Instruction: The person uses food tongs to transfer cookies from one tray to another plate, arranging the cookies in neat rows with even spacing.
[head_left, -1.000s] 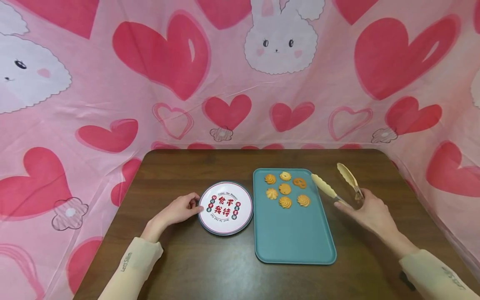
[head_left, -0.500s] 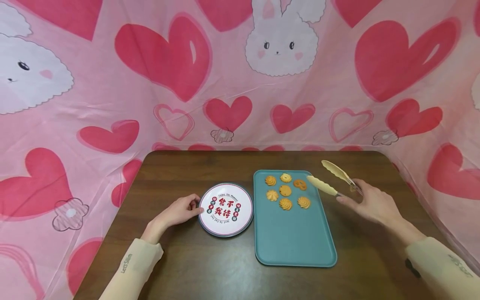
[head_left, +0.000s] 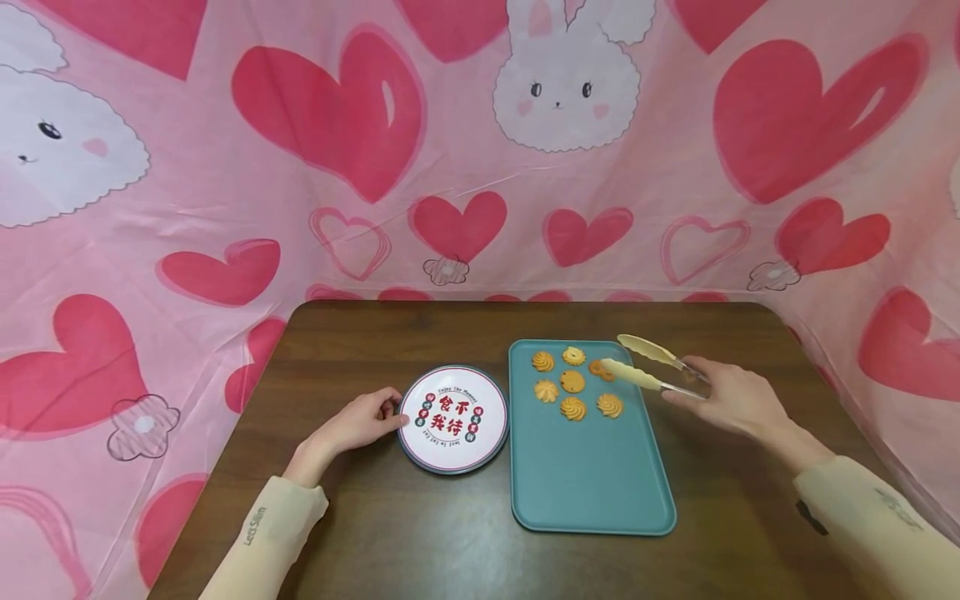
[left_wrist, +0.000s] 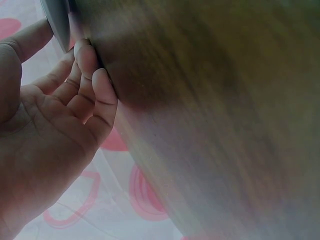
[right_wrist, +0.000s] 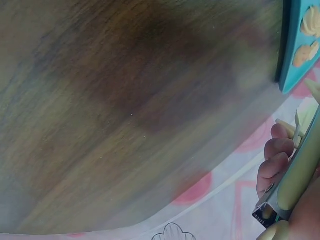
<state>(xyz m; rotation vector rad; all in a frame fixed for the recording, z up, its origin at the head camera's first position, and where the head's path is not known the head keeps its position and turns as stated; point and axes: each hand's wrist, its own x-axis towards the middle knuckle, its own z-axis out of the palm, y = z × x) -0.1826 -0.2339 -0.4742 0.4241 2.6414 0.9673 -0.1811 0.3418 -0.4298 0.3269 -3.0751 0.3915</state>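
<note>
Head view: we grasp the yellow tongs (head_left: 633, 373) with our right hand (head_left: 738, 400), tips spread, one partly hiding the pretzel cookie (head_left: 596, 368) on the teal tray (head_left: 588, 483); our left hand (head_left: 365, 419) pinches the left edge of the plate (head_left: 450, 457) just beside the tray.

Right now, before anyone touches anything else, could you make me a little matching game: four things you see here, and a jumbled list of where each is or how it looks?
1. Plate
2. Tray
3. Tongs
4. Left hand

A. In the right hand
B. At the plate's left edge
C. Teal, bearing seven cookies
D. Round and mostly white

Pairs: 1-D, 2-C, 3-A, 4-B
</note>
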